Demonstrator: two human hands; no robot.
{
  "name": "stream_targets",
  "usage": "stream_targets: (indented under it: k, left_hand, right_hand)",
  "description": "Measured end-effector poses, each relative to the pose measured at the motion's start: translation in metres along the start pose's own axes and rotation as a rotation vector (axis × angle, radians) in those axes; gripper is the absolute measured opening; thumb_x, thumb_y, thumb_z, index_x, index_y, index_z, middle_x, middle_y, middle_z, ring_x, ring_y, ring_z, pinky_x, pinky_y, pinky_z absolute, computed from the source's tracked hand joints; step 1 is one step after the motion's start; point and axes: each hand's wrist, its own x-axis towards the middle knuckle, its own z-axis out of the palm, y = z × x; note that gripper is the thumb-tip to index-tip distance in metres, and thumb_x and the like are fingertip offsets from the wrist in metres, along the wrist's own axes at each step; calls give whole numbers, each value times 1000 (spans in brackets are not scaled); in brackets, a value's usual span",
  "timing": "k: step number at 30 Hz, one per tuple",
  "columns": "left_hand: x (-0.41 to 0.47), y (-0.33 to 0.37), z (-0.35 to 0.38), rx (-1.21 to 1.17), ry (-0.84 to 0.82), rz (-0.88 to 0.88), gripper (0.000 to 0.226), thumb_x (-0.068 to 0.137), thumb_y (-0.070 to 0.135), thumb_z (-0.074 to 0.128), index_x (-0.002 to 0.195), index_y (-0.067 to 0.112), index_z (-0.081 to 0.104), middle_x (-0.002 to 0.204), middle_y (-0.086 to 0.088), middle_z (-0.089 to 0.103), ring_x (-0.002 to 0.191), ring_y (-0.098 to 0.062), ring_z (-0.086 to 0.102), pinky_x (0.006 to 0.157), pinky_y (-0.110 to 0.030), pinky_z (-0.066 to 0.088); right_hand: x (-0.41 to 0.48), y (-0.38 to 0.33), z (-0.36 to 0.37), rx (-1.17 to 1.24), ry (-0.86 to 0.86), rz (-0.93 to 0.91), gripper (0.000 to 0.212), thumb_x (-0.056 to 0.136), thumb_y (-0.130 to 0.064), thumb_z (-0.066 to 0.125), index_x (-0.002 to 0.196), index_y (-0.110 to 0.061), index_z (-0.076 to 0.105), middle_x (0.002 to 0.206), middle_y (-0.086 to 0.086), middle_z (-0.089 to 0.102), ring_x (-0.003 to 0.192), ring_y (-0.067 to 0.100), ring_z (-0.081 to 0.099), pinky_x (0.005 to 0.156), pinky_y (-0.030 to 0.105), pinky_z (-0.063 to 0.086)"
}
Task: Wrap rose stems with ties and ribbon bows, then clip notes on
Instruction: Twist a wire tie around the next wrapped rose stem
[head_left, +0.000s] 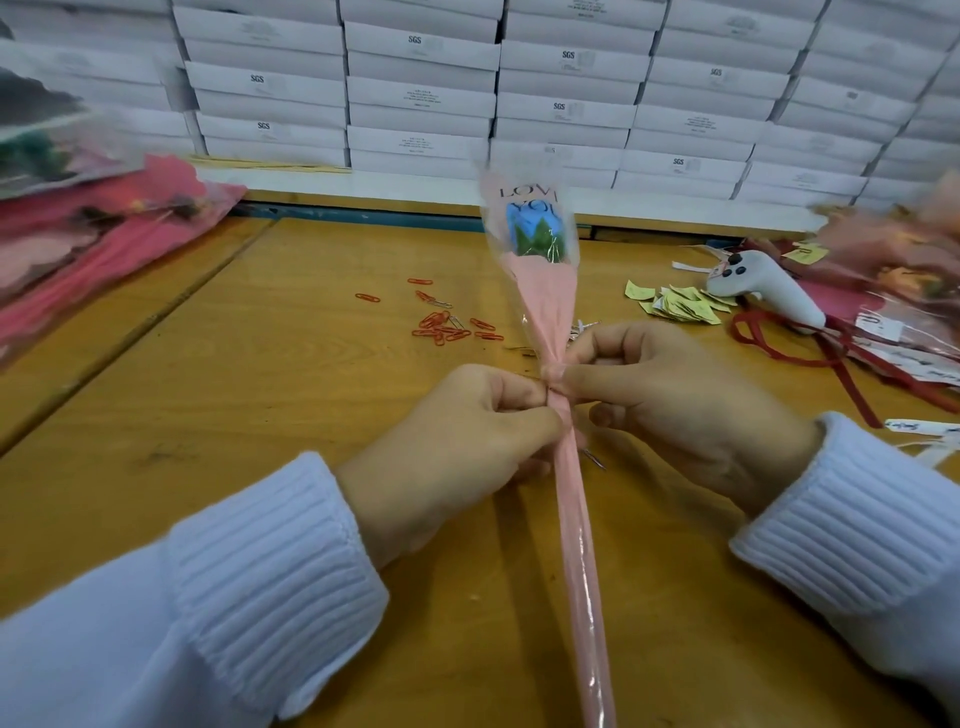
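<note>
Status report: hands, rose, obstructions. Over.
Left hand and right hand pinching wrapped rose at its neck. No bow or note visible. Paper clips beyond, clear of hands.

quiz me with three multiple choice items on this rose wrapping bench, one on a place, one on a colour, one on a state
1. Where do the red paper clips lie?
A) loose on the wooden table, left of the pink sleeve
B) tucked inside the sleeve
C) in a plastic tray

2. What colour is the bloom inside the sleeve?
A) red
B) blue
C) yellow

3. What are the hands doing?
A) both lie flat on the table
B) one holds scissors
C) both pinch the sleeve at its gathered neck

Answers:
1 A, the clips are scattered on the bare wood left of the sleeve.
2 B, blue petals show through the clear top.
3 C, the left hand and right hand meet fingertip to fingertip at the neck.
</note>
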Motion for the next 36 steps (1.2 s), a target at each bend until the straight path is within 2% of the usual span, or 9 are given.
stream_targets:
  k: [2, 7, 11, 14, 17, 21, 27, 31, 36]
  left_hand:
    - [0, -1, 1, -3, 1, 2, 20, 91, 10, 57, 80, 13, 74, 91, -19, 72, 98, -38, 64, 93, -48, 51]
    - [0, -1, 1, -18, -3, -8, 21, 90, 6, 58, 78, 12, 74, 89, -17, 72, 96, -34, 66, 90, -40, 54]
    - [1, -2, 4, -43, 7, -34, 20, 90, 13, 59, 76, 12, 72, 87, -13, 73, 92, -29, 68, 87, -39, 55]
    - [0, -3, 5, -65, 23, -26, 14, 87, 21, 64, 79, 12, 71, 78, -8, 73, 80, -20, 70, 77, -27, 58]
    - [0, -2, 3, -124, 13, -38, 17, 90, 16, 61, 77, 10, 70, 62, 0, 68, 61, -5, 65, 57, -14, 51]
    - [-1, -2, 3, -162, 13, -56, 18, 90, 14, 61, 75, 8, 70, 62, 0, 68, 62, -7, 66, 56, -15, 50]
    - [-1, 2, 7, -284, 78, -104, 20, 92, 20, 58, 83, 6, 69, 61, 0, 67, 51, -7, 63, 47, -15, 47]
    - [-1, 4, 4, -220, -13, -134, 27, 96, 23, 51, 87, 7, 70, 65, 2, 68, 58, -6, 65, 51, -15, 48]
    - [-4, 5, 5, -207, 3, -113, 25, 94, 18, 54, 80, 2, 68, 63, -3, 68, 60, -12, 68, 53, -16, 52]
  right_hand:
    - [1, 1, 1, -7, 13, 9, 9, 79, -5, 69, 71, -6, 63, 71, 15, 61, 64, 25, 49, 57, 28, 35]
    - [1, 2, 3, -44, 11, 17, 10, 79, -6, 70, 72, -6, 63, 73, 16, 61, 60, 18, 52, 51, 22, 35]
    - [0, 2, 5, -43, 20, 14, 9, 78, -8, 71, 73, -4, 64, 70, 14, 63, 62, 24, 49, 52, 24, 35]
    - [0, 2, 6, -11, 23, 8, 11, 78, -11, 71, 71, -7, 64, 61, 6, 64, 61, 25, 50, 57, 30, 38]
    - [1, 3, 6, 31, 2, 29, 13, 81, -16, 68, 75, -6, 64, 61, 5, 62, 50, 13, 51, 51, 24, 36]
    - [3, 4, 4, 244, -79, 94, 16, 67, -19, 67, 74, -5, 65, 60, 6, 56, 52, 11, 48, 57, 28, 31]
    - [4, 3, 3, 256, -88, 53, 12, 58, -20, 70, 61, -10, 66, 67, 13, 47, 54, 13, 44, 54, 25, 25]
    - [3, 3, 3, 252, -110, 30, 14, 59, -18, 69, 64, -6, 64, 63, 12, 53, 48, 12, 47, 53, 23, 36]
    - [4, 2, 3, 172, -76, 51, 21, 55, -20, 71, 66, -5, 62, 62, 10, 50, 50, 12, 44, 50, 22, 32]
